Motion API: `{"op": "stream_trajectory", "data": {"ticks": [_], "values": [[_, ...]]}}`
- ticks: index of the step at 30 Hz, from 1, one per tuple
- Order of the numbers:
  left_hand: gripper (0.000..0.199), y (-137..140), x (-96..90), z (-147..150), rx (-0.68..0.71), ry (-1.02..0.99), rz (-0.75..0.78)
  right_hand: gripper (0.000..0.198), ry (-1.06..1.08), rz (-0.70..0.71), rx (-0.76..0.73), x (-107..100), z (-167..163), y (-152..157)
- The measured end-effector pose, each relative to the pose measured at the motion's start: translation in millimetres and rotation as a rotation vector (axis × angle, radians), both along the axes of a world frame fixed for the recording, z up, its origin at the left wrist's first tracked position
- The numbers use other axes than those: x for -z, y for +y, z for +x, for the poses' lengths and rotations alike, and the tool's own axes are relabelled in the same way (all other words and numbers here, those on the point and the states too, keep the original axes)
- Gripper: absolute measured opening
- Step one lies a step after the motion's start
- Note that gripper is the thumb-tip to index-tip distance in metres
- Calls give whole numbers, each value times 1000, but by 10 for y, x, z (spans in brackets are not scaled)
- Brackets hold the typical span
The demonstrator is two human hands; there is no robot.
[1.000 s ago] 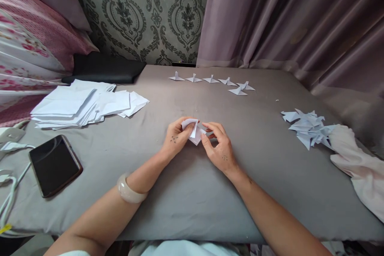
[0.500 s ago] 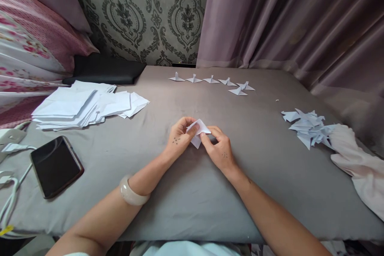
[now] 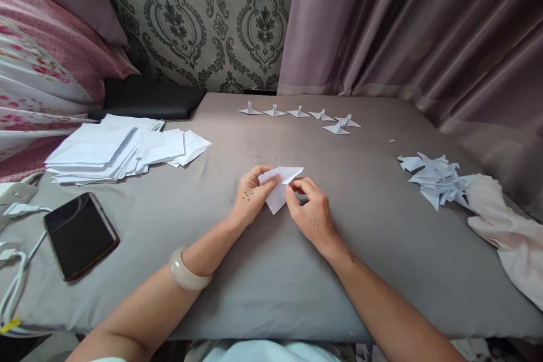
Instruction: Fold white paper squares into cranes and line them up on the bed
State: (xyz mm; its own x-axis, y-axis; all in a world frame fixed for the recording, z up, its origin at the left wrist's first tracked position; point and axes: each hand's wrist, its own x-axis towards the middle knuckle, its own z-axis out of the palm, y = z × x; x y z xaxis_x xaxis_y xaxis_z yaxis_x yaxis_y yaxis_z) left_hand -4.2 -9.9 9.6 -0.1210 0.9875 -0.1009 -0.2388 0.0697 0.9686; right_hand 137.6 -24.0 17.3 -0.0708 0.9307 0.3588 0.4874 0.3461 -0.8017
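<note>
Between my hands, above the grey cloth-covered surface [image 3: 271, 271], is a partly folded piece of white paper [image 3: 276, 199]. My left hand [image 3: 251, 192] pinches its left side, thumb on top and fingers behind. My right hand [image 3: 311, 203] grips the right edge between thumb and forefinger. One pointed corner hangs down toward me, and the upper part forms a flap reaching right. Beyond my hands, several folded paper birds [image 3: 299, 112] stand in a row.
At left lies a stack of white paper sheets [image 3: 93, 147], with a black phone [image 3: 80, 236] and white cables [image 3: 17, 283] nearer me. A black flat case [image 3: 148, 97] rests behind. On the right are a heap of folded paper pieces [image 3: 441, 178] and a pale cloth [image 3: 504, 226].
The paper has turned and opened out between my fingers; its upper flap now spreads wider and its lower point shows more. My hands have shifted only slightly.
</note>
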Motion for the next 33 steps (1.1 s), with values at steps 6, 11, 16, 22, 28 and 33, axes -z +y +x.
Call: {"op": "stream_trajectory", "data": {"ticks": [6,11,16,22,28,33], "values": [[36,37,2,-35,-32,-165,-127,23,192,-293,49,98,152,174],[45,98,26,-103,-68,-70,-194,26,44,-303,60,120,183,200],[44,156,110,-214,-58,291,-96,21,-187,-170,11,161,173,198],[39,169,185,-313,-3,890,263,20,-433,-3,-11,212,168,184],[17,-25,-2,-222,187,1341,565,22,-474,47,-65,220,224,153],[28,-165,-83,-70,435,1489,574,26,-454,18,-165,188,303,159]]}}
